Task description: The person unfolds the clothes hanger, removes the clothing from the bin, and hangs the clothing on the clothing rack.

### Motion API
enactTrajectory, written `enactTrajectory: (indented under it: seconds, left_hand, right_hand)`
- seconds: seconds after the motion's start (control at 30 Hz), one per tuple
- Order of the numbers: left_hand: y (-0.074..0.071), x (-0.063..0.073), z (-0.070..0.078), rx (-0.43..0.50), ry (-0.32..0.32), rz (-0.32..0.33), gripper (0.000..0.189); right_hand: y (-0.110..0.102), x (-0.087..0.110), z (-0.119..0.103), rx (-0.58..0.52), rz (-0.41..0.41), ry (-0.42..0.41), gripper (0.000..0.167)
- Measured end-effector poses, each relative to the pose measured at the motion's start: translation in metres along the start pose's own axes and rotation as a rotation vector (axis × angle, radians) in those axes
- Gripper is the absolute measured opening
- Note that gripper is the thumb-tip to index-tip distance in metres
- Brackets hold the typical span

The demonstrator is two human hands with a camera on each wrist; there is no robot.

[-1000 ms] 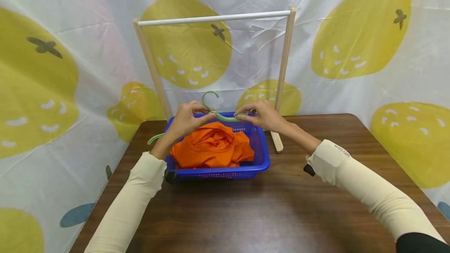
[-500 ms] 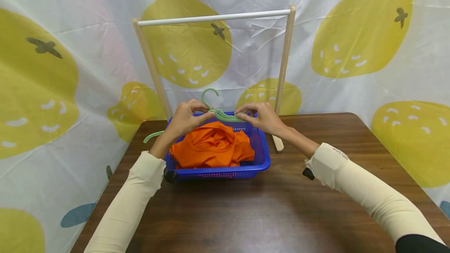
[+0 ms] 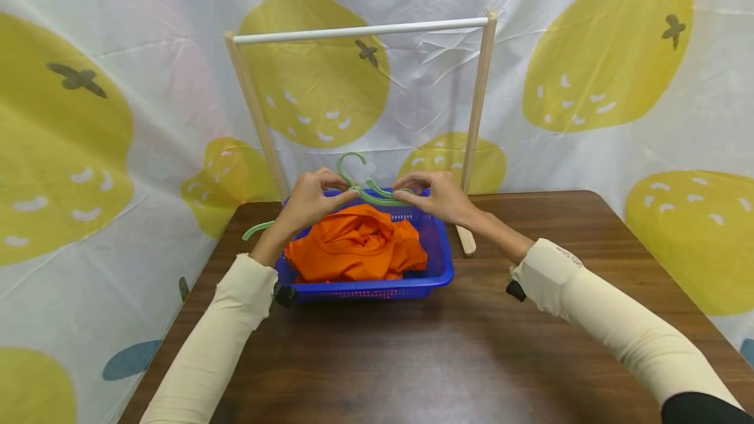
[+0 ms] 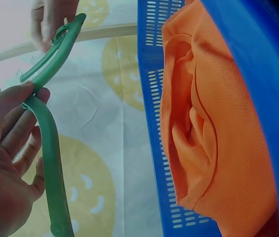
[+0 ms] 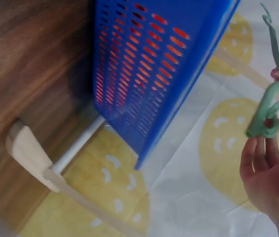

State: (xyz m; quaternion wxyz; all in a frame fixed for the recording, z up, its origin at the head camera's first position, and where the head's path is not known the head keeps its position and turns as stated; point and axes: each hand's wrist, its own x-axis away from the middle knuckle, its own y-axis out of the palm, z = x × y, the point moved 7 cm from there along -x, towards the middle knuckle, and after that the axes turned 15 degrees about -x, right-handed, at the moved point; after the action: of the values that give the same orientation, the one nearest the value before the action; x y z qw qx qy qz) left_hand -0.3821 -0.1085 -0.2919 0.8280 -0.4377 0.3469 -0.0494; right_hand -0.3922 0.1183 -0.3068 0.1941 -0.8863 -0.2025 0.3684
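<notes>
Both hands hold a pale green folding hanger (image 3: pixel 377 199) over the back of the blue basket (image 3: pixel 377 285). My left hand (image 3: pixel 309 198) pinches it at its middle, just below the upright hook; one arm of the hanger sticks out left past that wrist. The other arm is pinched between thumb and fingers of my right hand (image 3: pixel 438 198). In the left wrist view, a thinner green strip runs beside that arm of the hanger (image 4: pixel 60 57), split from it at one end. An orange garment (image 3: pixel 356 247), seemingly a shirt with a neckline, lies bunched in the basket.
Behind the basket stands a rack with wooden posts (image 3: pixel 480 97) and a white rail (image 3: pixel 365 31). A wooden foot (image 3: pixel 466 239) of it shows right of the basket. The brown table (image 3: pixel 530 319) meets a lemon-printed curtain (image 3: pixel 589 162) at the back and sides.
The right-hand arm of the hanger looked like one bar; now a second strip stands up apart from it near my right fingers. Both hands have barely moved.
</notes>
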Motion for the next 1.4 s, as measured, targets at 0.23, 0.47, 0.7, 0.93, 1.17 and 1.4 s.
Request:
enactTrajectory:
  seconds: [0.23, 0.47, 0.7, 0.93, 1.17, 1.4]
  left_hand:
    - [0.003, -0.001, 0.004, -0.031, 0.012, -0.016, 0.022]
    - [0.000, -0.003, 0.005, -0.004, -0.006, -0.014, 0.021]
    - [0.001, -0.002, 0.002, 0.015, -0.002, -0.013, 0.024]
    - [-0.006, 0.003, -0.005, 0.055, -0.032, 0.033, 0.022]
    - [-0.013, 0.011, -0.018, 0.111, -0.067, 0.085, 0.019]
    - [-0.026, 0.016, -0.029, 0.169, -0.083, 0.159, 0.015]
  right_hand:
    - [0.024, -0.020, -0.018, -0.058, -0.158, -0.070, 0.039]
    - [0.023, -0.031, -0.029, -0.005, -0.158, -0.132, 0.028]
    - [-0.001, -0.032, -0.030, -0.073, -0.078, -0.099, 0.025]
    - [-0.026, -0.031, -0.032, -0.137, -0.002, -0.127, 0.025]
    - [-0.058, -0.023, -0.020, -0.181, 0.077, -0.034, 0.021]
    - [-0.083, -0.002, -0.003, -0.015, 0.109, 0.085, 0.027]
